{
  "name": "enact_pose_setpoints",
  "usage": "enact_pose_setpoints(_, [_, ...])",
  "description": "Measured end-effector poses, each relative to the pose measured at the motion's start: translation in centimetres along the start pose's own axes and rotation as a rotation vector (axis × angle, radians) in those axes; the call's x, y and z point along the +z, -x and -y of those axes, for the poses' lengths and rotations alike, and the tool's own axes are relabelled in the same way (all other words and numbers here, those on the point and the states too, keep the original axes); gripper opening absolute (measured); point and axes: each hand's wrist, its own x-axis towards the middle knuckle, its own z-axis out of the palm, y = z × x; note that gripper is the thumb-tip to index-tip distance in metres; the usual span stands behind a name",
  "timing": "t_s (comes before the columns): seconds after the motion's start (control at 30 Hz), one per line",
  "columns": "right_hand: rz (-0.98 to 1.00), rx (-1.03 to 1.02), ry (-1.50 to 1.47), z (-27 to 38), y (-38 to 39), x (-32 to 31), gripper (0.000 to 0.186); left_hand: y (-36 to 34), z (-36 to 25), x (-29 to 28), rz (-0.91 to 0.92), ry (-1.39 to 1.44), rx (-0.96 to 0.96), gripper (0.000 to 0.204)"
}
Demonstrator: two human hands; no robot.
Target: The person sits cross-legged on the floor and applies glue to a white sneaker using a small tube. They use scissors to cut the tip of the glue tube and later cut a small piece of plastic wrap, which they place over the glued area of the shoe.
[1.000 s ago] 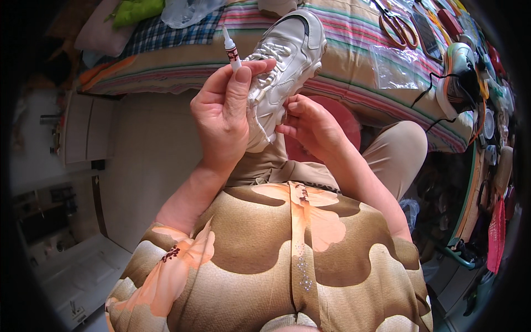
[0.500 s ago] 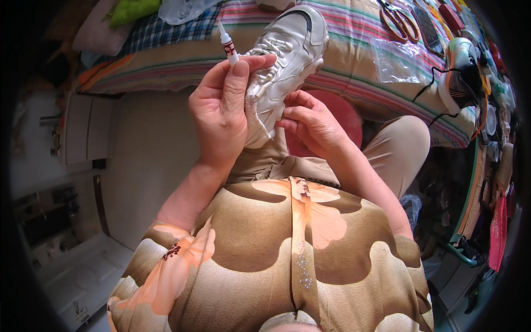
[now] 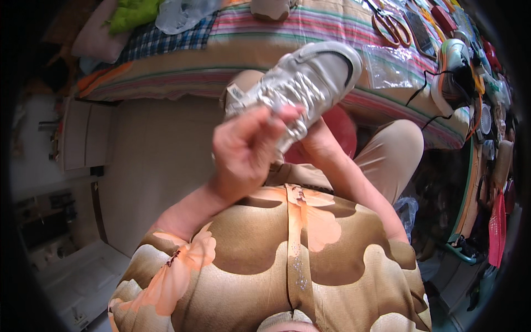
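Note:
A white sneaker (image 3: 323,74) with white laces is held up over my lap, its toe pointing to the upper right. My right hand (image 3: 318,138) supports it from behind and below; the fingers are hidden by the shoe. In front of the laces is my left hand (image 3: 249,145), smeared by motion, its fingers curled in a pinch. The small white glue tube with a pointed nozzle, clear in that hand half a second ago, is now mostly hidden by the fingers and the blur.
A striped bed cover (image 3: 243,25) lies ahead, bearing scissors (image 3: 391,27), a clear plastic bag (image 3: 387,66), a phone (image 3: 420,33) and a dark-laced shoe (image 3: 456,72). A beige shoe (image 3: 270,8) sits at its far side. A red round seat (image 3: 338,130) is behind my right forearm.
The sneaker has tilted and swung to the right, its toe lower. My left hand has come down and turned over, hiding the tube. My right hand has shifted behind the shoe.

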Motion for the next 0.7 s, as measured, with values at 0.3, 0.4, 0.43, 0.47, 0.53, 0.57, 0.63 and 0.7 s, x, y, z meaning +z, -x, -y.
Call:
enact_pose_setpoints(0.3, [0.108, 0.108, 0.133, 0.6, -0.2, 0.3, 0.041, -3.9, 1.8, -3.4, -0.388, 0.505, -0.100, 0.030])
enact_pose_setpoints(0.4, [0.115, 0.350, 0.119, -0.1, -0.5, -0.2, 0.031, -4.1, 2.1, -3.8, -0.412, 0.520, -0.121, 0.029])
enact_pose_setpoints(0.43, [0.122, 0.353, 0.109, -0.4, -0.5, -0.2, 0.030, -4.3, 2.2, -3.8, -0.415, 0.534, -0.129, 0.029])
enact_pose_setpoints(0.47, [0.129, 0.355, 0.100, -0.7, -0.5, -0.1, 0.029, -4.4, 2.4, -3.8, -0.419, 0.549, -0.137, 0.029])
enact_pose_setpoints(0.53, [0.140, 0.340, 0.074, -1.1, -0.3, 0.2, 0.029, -4.5, 2.5, -3.9, -0.422, 0.556, -0.134, 0.029])
enact_pose_setpoints(0.57, [0.142, 0.323, 0.058, -1.2, -0.1, 0.3, 0.030, -4.5, 2.6, -4.0, -0.425, 0.555, -0.136, 0.029])
enact_pose_setpoints(0.63, [0.131, 0.293, 0.006, -1.6, 0.1, 0.5, 0.030, -4.5, 2.6, -4.0, -0.426, 0.556, -0.140, 0.029])
enact_pose_setpoints(0.7, [0.107, 0.270, -0.061, -2.0, 0.3, 0.6, 0.028, -4.5, 2.5, -3.9, -0.428, 0.555, -0.142, 0.029])
